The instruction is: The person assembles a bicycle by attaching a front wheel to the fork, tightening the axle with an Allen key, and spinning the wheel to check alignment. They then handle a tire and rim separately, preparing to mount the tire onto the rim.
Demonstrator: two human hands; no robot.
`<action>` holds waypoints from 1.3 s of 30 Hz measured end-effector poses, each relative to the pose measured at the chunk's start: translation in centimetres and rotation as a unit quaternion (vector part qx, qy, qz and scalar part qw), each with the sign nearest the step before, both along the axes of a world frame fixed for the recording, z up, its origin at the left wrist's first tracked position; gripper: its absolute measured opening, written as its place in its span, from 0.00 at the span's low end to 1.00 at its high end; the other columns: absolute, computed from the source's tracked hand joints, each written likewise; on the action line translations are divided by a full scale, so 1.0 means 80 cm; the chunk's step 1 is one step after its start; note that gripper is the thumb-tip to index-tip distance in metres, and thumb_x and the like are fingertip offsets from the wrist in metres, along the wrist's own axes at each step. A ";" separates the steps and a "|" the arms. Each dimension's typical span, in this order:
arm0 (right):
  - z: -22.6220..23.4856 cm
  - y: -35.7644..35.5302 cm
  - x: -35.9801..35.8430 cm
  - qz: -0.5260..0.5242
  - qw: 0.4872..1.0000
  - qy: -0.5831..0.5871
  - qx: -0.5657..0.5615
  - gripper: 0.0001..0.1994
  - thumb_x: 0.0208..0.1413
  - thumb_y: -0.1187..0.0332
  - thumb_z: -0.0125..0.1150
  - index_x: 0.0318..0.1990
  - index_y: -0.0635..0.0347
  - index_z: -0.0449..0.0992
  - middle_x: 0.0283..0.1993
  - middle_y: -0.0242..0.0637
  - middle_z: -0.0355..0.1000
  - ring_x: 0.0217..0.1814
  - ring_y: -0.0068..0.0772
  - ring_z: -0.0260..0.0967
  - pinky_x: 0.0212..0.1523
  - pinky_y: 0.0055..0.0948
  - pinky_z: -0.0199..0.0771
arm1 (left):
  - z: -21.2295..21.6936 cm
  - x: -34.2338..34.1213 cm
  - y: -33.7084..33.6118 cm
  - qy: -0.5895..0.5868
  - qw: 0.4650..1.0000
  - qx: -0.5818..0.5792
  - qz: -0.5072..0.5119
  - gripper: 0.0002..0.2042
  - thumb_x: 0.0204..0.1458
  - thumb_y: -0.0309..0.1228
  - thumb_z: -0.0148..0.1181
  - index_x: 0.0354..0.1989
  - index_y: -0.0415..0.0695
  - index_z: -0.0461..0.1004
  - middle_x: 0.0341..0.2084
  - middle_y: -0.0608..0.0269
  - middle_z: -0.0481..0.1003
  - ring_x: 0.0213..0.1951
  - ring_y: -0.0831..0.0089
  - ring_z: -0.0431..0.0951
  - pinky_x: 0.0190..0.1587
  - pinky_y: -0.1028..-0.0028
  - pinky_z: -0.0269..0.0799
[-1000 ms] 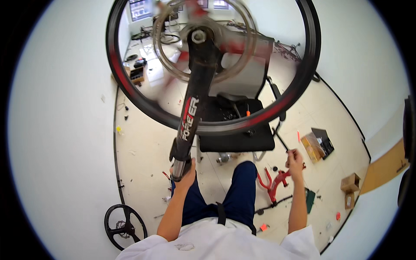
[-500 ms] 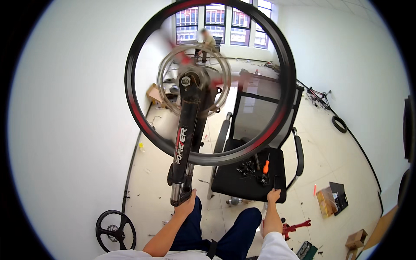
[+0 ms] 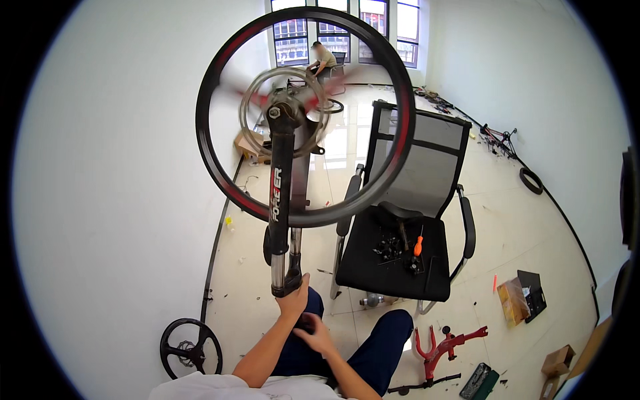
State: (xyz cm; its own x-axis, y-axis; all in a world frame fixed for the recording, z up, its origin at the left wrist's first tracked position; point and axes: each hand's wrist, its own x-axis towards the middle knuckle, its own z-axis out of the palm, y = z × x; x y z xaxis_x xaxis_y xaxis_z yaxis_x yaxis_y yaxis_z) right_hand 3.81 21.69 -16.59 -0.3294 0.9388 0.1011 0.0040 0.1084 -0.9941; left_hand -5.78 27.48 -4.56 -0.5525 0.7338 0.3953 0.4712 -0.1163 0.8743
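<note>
You held the suspension fork (image 3: 281, 220) upright in front of you, and its wheel (image 3: 305, 117) stood above the black office chair (image 3: 407, 227) and to that chair's left, the spokes blurred with spin. Your left hand (image 3: 293, 301) was closed around the fork's lower end, a full-fist grip on the bare metal tube just below the black leg. Your right hand (image 3: 313, 333) sat lower, near your lap, left of the chair's front edge; whether it held anything I could not tell, as the fingers curled loosely and hid the palm.

The assembly looked stiff and top-heavy: most of the weight rode high at the rim, so a single low hold probably let it sway. The smooth tube seemed slippery; the thicker black leg looked the surer place to take hold.
</note>
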 end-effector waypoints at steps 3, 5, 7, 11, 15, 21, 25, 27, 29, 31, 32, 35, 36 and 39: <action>0.014 -0.013 -0.051 -0.077 0.996 -0.026 -0.034 0.16 0.43 0.62 0.66 0.31 0.67 0.71 0.26 0.46 0.70 0.30 0.37 0.71 0.31 0.36 0.66 | 0.014 0.010 -0.011 -0.045 0.999 -0.012 -0.001 0.14 0.48 0.38 0.61 0.22 0.38 0.71 0.17 0.64 0.72 0.22 0.72 0.72 0.30 0.69 0.66; 0.029 -0.010 -0.060 -0.136 0.986 -0.068 -0.065 0.16 0.44 0.61 0.64 0.22 0.68 0.71 0.18 0.47 0.69 0.23 0.42 0.71 0.25 0.39 0.64 | 0.014 0.009 -0.015 -0.042 0.999 0.009 -0.003 0.15 0.50 0.37 0.60 0.21 0.38 0.71 0.16 0.65 0.71 0.21 0.74 0.69 0.29 0.69 0.65; 0.036 -0.008 -0.060 -0.164 0.979 -0.104 -0.061 0.17 0.44 0.59 0.63 0.20 0.67 0.71 0.17 0.47 0.68 0.24 0.49 0.70 0.24 0.39 0.64 | 0.018 0.008 -0.015 -0.048 0.999 0.020 -0.005 0.14 0.50 0.37 0.60 0.21 0.38 0.70 0.15 0.66 0.69 0.20 0.74 0.68 0.28 0.70 0.65; 0.043 0.004 -0.058 -0.164 0.979 -0.113 -0.048 0.17 0.43 0.58 0.63 0.21 0.66 0.72 0.19 0.48 0.69 0.27 0.54 0.69 0.25 0.41 0.65 | 0.037 0.009 -0.019 -0.121 0.992 -0.001 -0.019 0.14 0.50 0.35 0.61 0.20 0.39 0.69 0.15 0.69 0.68 0.19 0.77 0.66 0.27 0.72 0.63; 0.048 0.022 -0.058 -0.141 0.987 -0.076 0.020 0.20 0.43 0.62 0.64 0.14 0.69 0.65 0.10 0.41 0.60 0.13 0.27 0.60 0.18 0.33 0.56 | 0.045 -0.011 -0.030 -0.166 0.981 0.003 -0.096 0.11 0.49 0.32 0.61 0.22 0.39 0.68 0.17 0.68 0.69 0.20 0.77 0.67 0.26 0.74 0.63; 0.078 0.040 -0.022 -0.016 0.997 -0.072 0.035 0.19 0.44 0.66 0.65 0.13 0.68 0.64 0.09 0.34 0.54 0.14 0.22 0.50 0.18 0.31 0.55 | 0.070 -0.038 -0.023 -0.356 0.842 0.025 -0.405 0.09 0.51 0.29 0.58 0.25 0.41 0.65 0.14 0.66 0.64 0.17 0.75 0.67 0.22 0.74 0.64; 0.088 0.051 -0.011 0.116 0.991 -0.061 -0.027 0.16 0.43 0.66 0.64 0.15 0.68 0.67 0.11 0.33 0.57 0.16 0.23 0.52 0.20 0.31 0.58 | 0.072 -0.054 -0.010 -0.426 0.744 -0.025 -0.514 0.16 0.54 0.39 0.56 0.19 0.48 0.59 0.09 0.71 0.57 0.10 0.80 0.55 0.16 0.79 0.53; 0.079 0.057 -0.015 0.158 0.985 -0.037 -0.056 0.16 0.44 0.66 0.63 0.15 0.68 0.66 0.11 0.32 0.57 0.15 0.22 0.53 0.20 0.30 0.58 | 0.073 -0.044 -0.018 -0.405 0.790 -0.011 -0.459 0.17 0.54 0.40 0.55 0.18 0.48 0.58 0.08 0.72 0.54 0.09 0.82 0.52 0.16 0.80 0.50; 0.068 0.052 -0.023 0.151 0.987 -0.009 -0.048 0.17 0.43 0.65 0.64 0.15 0.69 0.66 0.11 0.33 0.56 0.15 0.22 0.54 0.19 0.31 0.57 | 0.063 -0.042 -0.017 -0.404 0.829 -0.013 -0.386 0.16 0.53 0.36 0.57 0.19 0.48 0.59 0.06 0.71 0.54 0.08 0.81 0.53 0.13 0.78 0.50; 0.074 0.047 -0.025 0.062 0.995 -0.073 0.011 0.18 0.43 0.64 0.65 0.15 0.69 0.67 0.10 0.38 0.58 0.14 0.27 0.54 0.20 0.32 0.58 | 0.058 -0.039 -0.015 -0.379 0.869 -0.019 -0.317 0.15 0.52 0.35 0.59 0.20 0.47 0.59 0.06 0.71 0.54 0.07 0.81 0.53 0.12 0.77 0.50; 0.077 0.044 -0.030 -0.001 0.995 -0.092 0.035 0.17 0.42 0.62 0.65 0.18 0.68 0.69 0.12 0.46 0.62 0.13 0.41 0.59 0.20 0.35 0.61 | 0.051 -0.035 -0.012 -0.405 0.871 -0.012 -0.279 0.14 0.50 0.30 0.61 0.20 0.46 0.60 0.06 0.70 0.55 0.07 0.79 0.54 0.11 0.76 0.51; 0.104 0.036 -0.048 -0.110 0.986 -0.109 0.053 0.15 0.41 0.61 0.64 0.21 0.66 0.70 0.15 0.49 0.66 0.18 0.53 0.65 0.21 0.38 0.64 | 0.045 -0.016 -0.004 -0.403 0.912 -0.028 -0.074 0.14 0.50 0.27 0.60 0.19 0.45 0.60 0.05 0.70 0.54 0.07 0.78 0.54 0.11 0.76 0.51; 0.104 0.043 -0.038 -0.083 0.986 -0.141 0.017 0.14 0.41 0.61 0.63 0.23 0.65 0.71 0.19 0.51 0.68 0.25 0.57 0.67 0.23 0.41 0.65 | 0.052 -0.006 0.006 -0.413 0.908 -0.051 -0.048 0.13 0.49 0.25 0.59 0.18 0.45 0.61 0.06 0.70 0.55 0.07 0.79 0.55 0.11 0.76 0.52; 0.089 0.061 -0.035 -0.079 0.988 -0.134 0.003 0.14 0.42 0.61 0.63 0.22 0.65 0.71 0.19 0.53 0.68 0.26 0.57 0.68 0.24 0.43 0.66 | 0.058 -0.002 0.031 -0.412 0.905 -0.100 -0.046 0.12 0.49 0.24 0.59 0.19 0.44 0.62 0.07 0.71 0.58 0.08 0.80 0.57 0.11 0.78 0.54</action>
